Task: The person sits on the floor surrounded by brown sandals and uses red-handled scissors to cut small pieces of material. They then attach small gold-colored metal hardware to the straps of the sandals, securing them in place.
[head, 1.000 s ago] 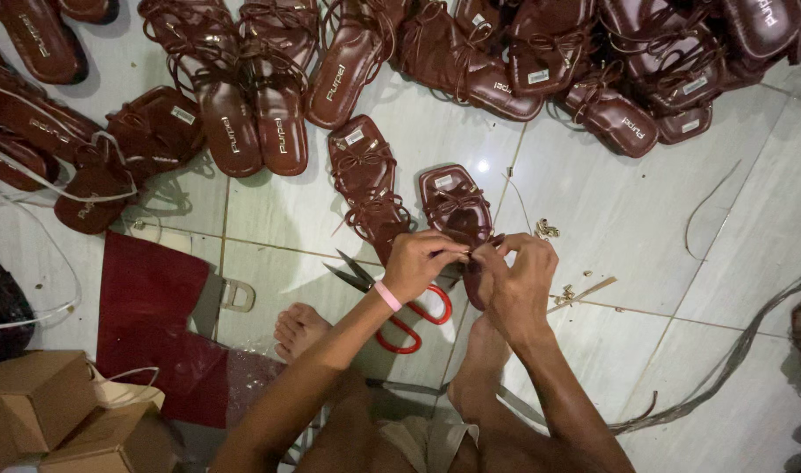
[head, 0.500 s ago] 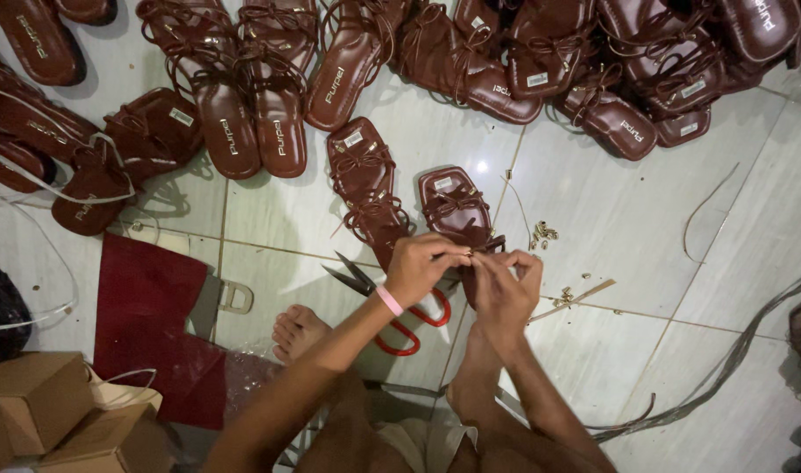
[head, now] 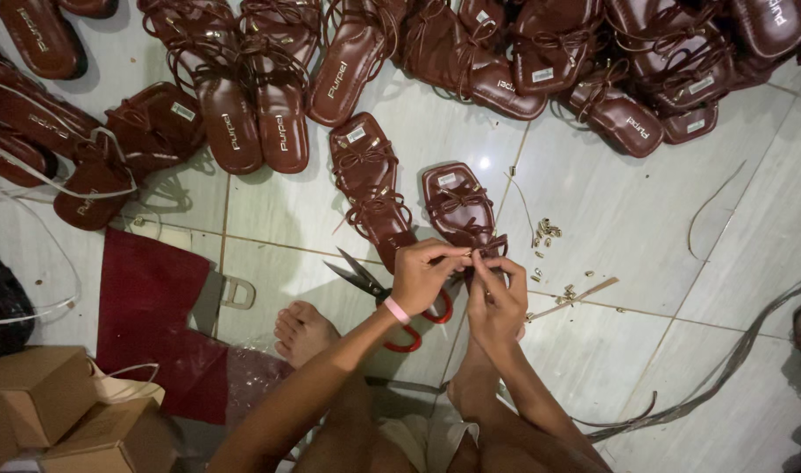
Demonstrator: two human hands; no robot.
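Both hands, left hand (head: 424, 276) and right hand (head: 497, 298), fingertips pinched on dark-brown strappy sandal (head: 462, 210) with square toe.

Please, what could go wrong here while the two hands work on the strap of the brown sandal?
1. The red-handled scissors lie with blades open right below the left hand and near the bare foot; a careless move could cause a cut.
2. Small gold metal pieces are scattered on the tile floor; they may be lost or stepped on.
3. The right hand pinches the strap end of the brown sandal; it might slip free.
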